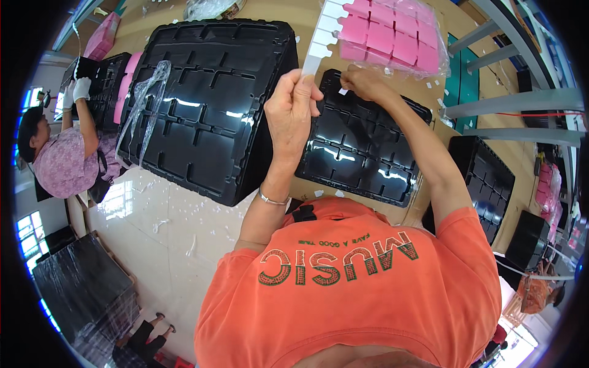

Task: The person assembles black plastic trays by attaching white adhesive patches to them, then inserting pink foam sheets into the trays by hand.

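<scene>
My left hand (pixel 291 107) is raised and pinches a long white strip (pixel 320 46) with a notched edge between thumb and fingers. The strip slants up toward the far side. My right hand (pixel 365 84) is over the far edge of a black plastic tray (pixel 362 144), its fingers curled together. A small white piece (pixel 343 91) shows right by these fingertips; whether they grip it or it lies on the tray, I cannot tell. The glossy tray lies in front of me, divided by raised ribs.
Left stands a tall stack of black trays (pixel 208 104) with clear plastic wrap (pixel 150 98) on it. Bagged pink foam blocks (pixel 392 37) lie beyond my right hand. A metal frame (pixel 515 104) and more black trays (pixel 485 178) are right. A gloved co-worker (pixel 67 147) works far left.
</scene>
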Demonstrator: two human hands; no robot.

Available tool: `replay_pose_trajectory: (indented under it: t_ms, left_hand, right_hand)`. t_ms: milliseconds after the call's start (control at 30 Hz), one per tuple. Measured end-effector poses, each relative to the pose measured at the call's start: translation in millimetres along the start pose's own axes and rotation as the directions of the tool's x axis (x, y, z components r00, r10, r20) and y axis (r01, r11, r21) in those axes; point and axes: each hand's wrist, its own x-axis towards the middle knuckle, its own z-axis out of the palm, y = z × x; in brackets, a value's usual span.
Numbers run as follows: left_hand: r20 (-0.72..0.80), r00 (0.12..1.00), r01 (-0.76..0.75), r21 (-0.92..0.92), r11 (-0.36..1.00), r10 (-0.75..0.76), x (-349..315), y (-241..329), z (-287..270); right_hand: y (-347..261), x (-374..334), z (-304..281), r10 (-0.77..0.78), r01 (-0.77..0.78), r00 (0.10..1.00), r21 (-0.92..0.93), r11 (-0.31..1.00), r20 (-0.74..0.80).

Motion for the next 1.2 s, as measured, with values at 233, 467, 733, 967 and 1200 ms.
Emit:
replay_pose_trajectory:
  t_ms: [233,467,733,967,1200]
  left_hand:
    - [0.044,0.998,0.045,0.031,0.998,-0.047,1.5,-4.9,4.8]
    - [0.034,0.998,0.059,0.016,0.998,-0.059,5.0,-7.0,8.7]
    - [0.034,0.991,0.129,-0.073,0.989,-0.127,4.7,-7.3,10.8]
    - [0.003,0.999,0.042,-0.084,0.996,-0.042,3.9,-5.4,12.8]
    - [0.062,0.992,0.122,-0.162,0.979,-0.113,-0.5,-2.2,5.1]
  right_hand:
    - [2.2,34.2,31.3,0.114,-0.106,0.969,-0.049,0.993,0.220]
    - [6.7,25.4,55.0,0.146,-0.146,0.989,-0.057,0.988,0.002]
    - [8.2,4.5,63.0,0.145,-0.128,0.926,0.071,0.989,-0.349]
    - [-5.0,7.2,97.9,0.186,-0.226,0.886,-0.045,0.973,-0.425]
    - [-68.4,-2.3,5.2,0.562,0.033,0.773,0.904,0.427,-0.294]
